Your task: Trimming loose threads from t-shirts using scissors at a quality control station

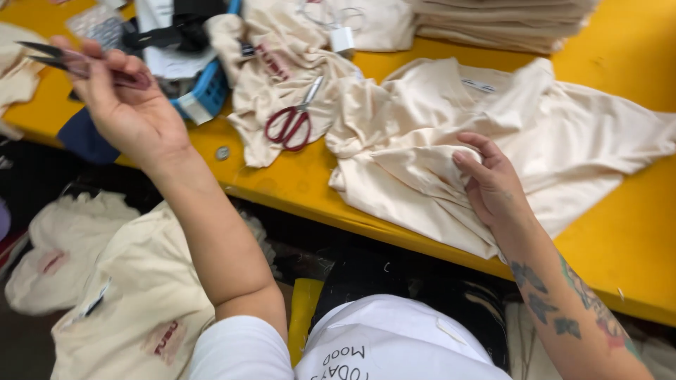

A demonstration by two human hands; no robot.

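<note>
My left hand [123, 105] is raised over the left end of the yellow table [296, 183] and grips a small pair of thread snips [53, 58] with dark blades pointing left. My right hand [489, 184] rests on a crumpled cream garment [507, 134] spread across the middle of the table, its fingers pinching a fold of the cloth.
Red-handled scissors [290, 121] lie on another cream garment [282, 77] near a blue basket [210, 88]. A stack of folded cream cloth [503, 21] sits at the far edge. More cream garments [120, 288] hang below the table's near edge on the left.
</note>
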